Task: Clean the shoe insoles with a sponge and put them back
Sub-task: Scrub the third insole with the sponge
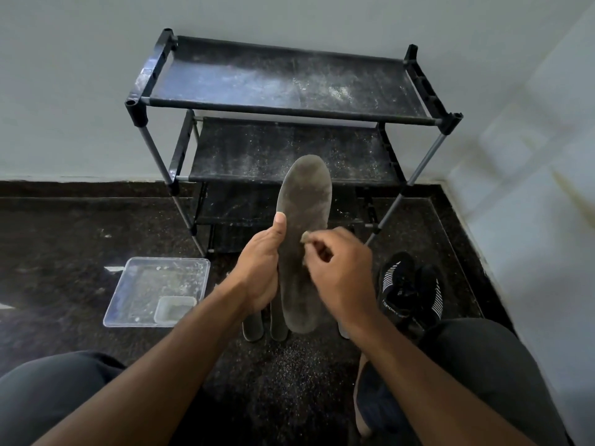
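Insole (304, 220) stands upright in front of the rack (289, 101), heel end low, held off the floor by the left hand (260, 268), whose thumb presses its face while the fingers wrap behind its left edge. The right hand (338, 268) pinches a small sponge (304, 237) against the insole's middle, fingers curled tight round it. The risk is the hold: only the lower part is gripped, so a hard stroke near the toe could bend it or twist it free. The sponge scrap is tiny and could slip out. More insoles (267, 326) lie below, beside the shoes (409, 284); a dropped one would pick up floor grit. The tray (154, 291) sits left.
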